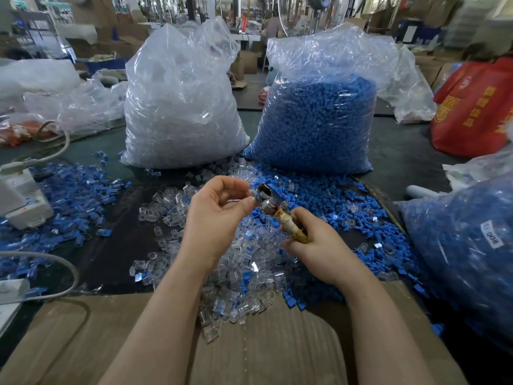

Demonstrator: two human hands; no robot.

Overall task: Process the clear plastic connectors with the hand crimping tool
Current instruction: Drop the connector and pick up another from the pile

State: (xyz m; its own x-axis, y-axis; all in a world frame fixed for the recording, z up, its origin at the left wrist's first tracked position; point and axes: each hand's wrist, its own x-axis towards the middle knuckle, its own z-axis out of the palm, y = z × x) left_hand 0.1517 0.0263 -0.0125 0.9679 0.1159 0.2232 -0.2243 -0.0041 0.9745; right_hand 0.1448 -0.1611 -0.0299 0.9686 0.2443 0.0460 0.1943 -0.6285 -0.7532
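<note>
From the head camera, the hand crimping tool [273, 205] is held up over a loose heap of clear plastic connectors [238, 262] spread on the dark counter [116, 240], and everything else is placed from that tool. The right hand [313, 240] grips the tool's yellowish, tape-wrapped handle, just below and to the right of the metal head, with its fingers curled round it. The left hand [216, 215] is directly left of the tool head, thumb and fingertips pinched together at the jaws on a small blue-and-clear piece [254, 195]; what exactly it is cannot be told. Scattered blue plastic caps [361, 218] lie to the right of and behind the tool, mixed with clear connectors, and more lie well to its left. Behind the tool stand two big plastic bags side by side: the bag of clear connectors [180, 107] to the left and the bag of blue caps [319, 120] to the right. Further right of the tool is another bag of blue parts [466, 245], and a red bag [477, 107] behind that. Far left of the tool sits a white device [19, 201] with a grey cable [66, 270]. Below the tool, nearest the person, lies brown cardboard [263, 343].
</note>
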